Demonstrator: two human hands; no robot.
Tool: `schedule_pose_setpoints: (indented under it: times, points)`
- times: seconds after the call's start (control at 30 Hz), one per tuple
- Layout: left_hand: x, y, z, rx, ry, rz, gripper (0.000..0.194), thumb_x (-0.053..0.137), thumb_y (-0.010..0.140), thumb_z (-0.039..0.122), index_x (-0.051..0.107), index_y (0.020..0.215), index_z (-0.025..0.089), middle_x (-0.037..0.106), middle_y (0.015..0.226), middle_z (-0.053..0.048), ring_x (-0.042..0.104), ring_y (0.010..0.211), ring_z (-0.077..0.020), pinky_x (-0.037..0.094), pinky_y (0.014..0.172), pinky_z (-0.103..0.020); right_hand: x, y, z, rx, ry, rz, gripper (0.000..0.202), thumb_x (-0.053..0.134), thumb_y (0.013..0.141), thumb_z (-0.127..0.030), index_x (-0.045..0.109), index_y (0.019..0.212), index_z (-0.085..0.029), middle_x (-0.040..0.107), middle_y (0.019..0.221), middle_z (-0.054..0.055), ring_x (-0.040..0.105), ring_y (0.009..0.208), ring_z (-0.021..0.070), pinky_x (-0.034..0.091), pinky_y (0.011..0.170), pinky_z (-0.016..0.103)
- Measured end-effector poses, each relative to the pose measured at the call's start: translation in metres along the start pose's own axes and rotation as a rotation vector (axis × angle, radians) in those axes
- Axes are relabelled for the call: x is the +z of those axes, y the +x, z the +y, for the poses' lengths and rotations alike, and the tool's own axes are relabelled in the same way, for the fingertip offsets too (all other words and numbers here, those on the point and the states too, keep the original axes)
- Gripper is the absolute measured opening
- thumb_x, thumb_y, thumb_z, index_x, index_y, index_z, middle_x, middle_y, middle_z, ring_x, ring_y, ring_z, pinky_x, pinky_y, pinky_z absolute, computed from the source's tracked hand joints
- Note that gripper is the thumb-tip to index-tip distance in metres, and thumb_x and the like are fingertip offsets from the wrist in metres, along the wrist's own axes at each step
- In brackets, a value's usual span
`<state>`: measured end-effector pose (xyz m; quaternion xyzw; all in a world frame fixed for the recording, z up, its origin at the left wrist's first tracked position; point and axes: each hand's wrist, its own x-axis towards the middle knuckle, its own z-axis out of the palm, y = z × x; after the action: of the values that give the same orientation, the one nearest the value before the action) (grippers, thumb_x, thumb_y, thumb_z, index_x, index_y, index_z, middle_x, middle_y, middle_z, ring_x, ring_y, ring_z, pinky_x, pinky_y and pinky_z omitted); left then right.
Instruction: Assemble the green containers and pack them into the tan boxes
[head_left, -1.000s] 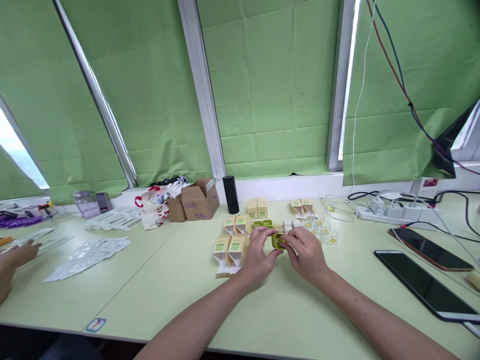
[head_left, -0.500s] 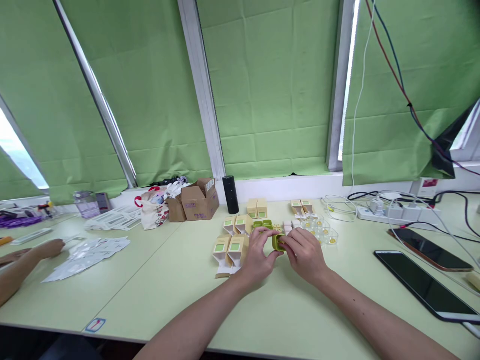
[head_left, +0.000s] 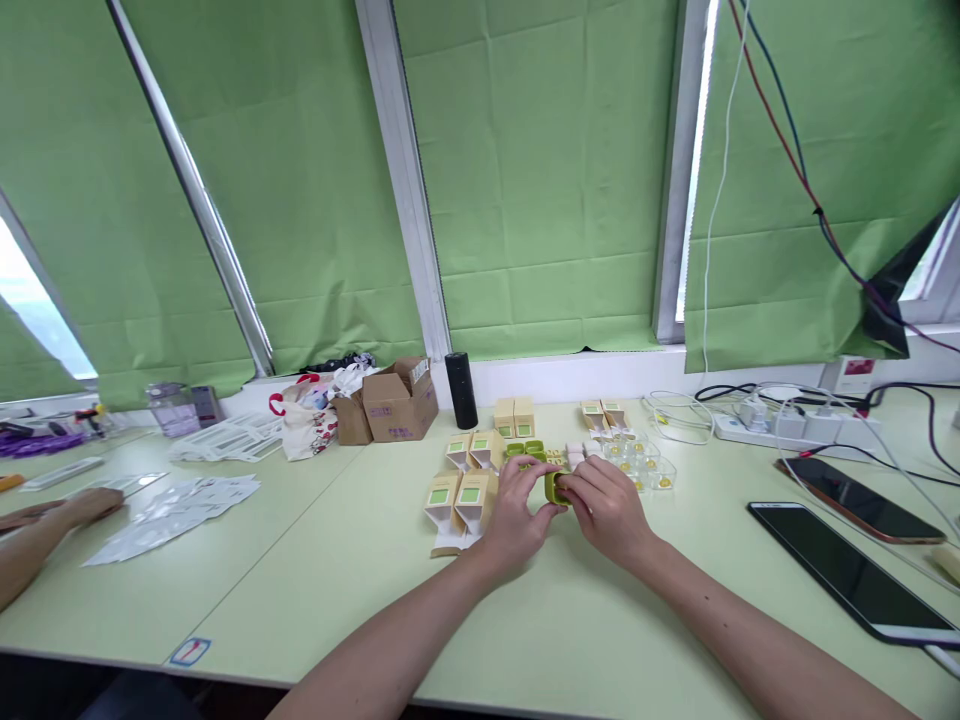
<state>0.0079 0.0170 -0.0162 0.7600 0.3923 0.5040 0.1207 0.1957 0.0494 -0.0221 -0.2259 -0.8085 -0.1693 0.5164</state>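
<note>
Between both hands is a small olive-green square case (head_left: 556,488). My left hand (head_left: 517,510) grips its left side between thumb and fingers. My right hand (head_left: 609,505) is closed at its right side, with the fingertips pressed into it; what they pinch there is hidden. Just behind lie more green cases (head_left: 525,450) and small yellow pieces (head_left: 554,457). Pale pink pieces (head_left: 575,452) and clear cups with yellow centres (head_left: 649,465) sit beyond my right hand. Open cream cartons with green labels (head_left: 471,497) stand left of my left hand.
More cartons (head_left: 514,415) stand at the back, near a black cylinder (head_left: 460,390) and a cardboard box (head_left: 401,400). To the right lie two phones (head_left: 855,570) and a power strip with cables (head_left: 795,427). Another person's hand (head_left: 94,503) rests at far left beside white sheets (head_left: 176,515).
My hands stay almost in place around the green case. At far left, the other person's hand has shifted slightly left and down.
</note>
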Motion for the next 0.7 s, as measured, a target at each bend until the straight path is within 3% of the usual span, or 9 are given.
schedule_pose_setpoints:
  times: [0.37, 0.47, 0.57, 0.7]
  points:
    - [-0.001, 0.002, 0.000, -0.003, 0.023, -0.002, 0.048, 0.078, 0.085, 0.010, 0.070, 0.129, 0.028, 0.062, 0.125, -0.009, 0.057, 0.127, -0.0301, 0.051, 0.109, -0.049, -0.001, 0.000, 0.004, -0.010, 0.027, -0.037, 0.017, 0.055, 0.102, -0.009, 0.069, 0.101, -0.020, 0.065, 0.080, 0.005, 0.048, 0.075, 0.0221, 0.040, 0.066, 0.036]
    - [-0.003, 0.003, 0.001, 0.021, 0.017, 0.017, 0.048, 0.077, 0.086, 0.011, 0.070, 0.131, 0.028, 0.063, 0.125, -0.009, 0.058, 0.127, -0.0302, 0.051, 0.110, -0.049, -0.005, 0.000, 0.005, -0.012, 0.075, -0.040, 0.023, 0.056, 0.101, -0.009, 0.069, 0.115, -0.021, 0.068, 0.085, 0.007, 0.053, 0.077, 0.0233, 0.045, 0.068, 0.037]
    - [-0.004, 0.005, -0.002, 0.001, -0.005, 0.046, 0.049, 0.077, 0.087, 0.013, 0.071, 0.132, 0.029, 0.063, 0.125, -0.009, 0.058, 0.128, -0.0301, 0.051, 0.111, -0.050, -0.010, 0.000, 0.004, -0.003, 0.119, -0.037, 0.040, 0.056, 0.099, -0.009, 0.064, 0.136, -0.023, 0.071, 0.092, 0.008, 0.059, 0.082, 0.0255, 0.050, 0.068, 0.040]
    - [-0.004, 0.005, -0.007, -0.057, 0.004, 0.072, 0.050, 0.080, 0.086, 0.015, 0.072, 0.133, 0.031, 0.064, 0.126, -0.009, 0.058, 0.128, -0.0308, 0.053, 0.110, -0.052, -0.010, -0.002, 0.003, 0.043, 0.141, -0.017, 0.055, 0.056, 0.098, -0.011, 0.054, 0.151, -0.026, 0.072, 0.119, 0.013, 0.068, 0.107, 0.0314, 0.061, 0.082, 0.048]
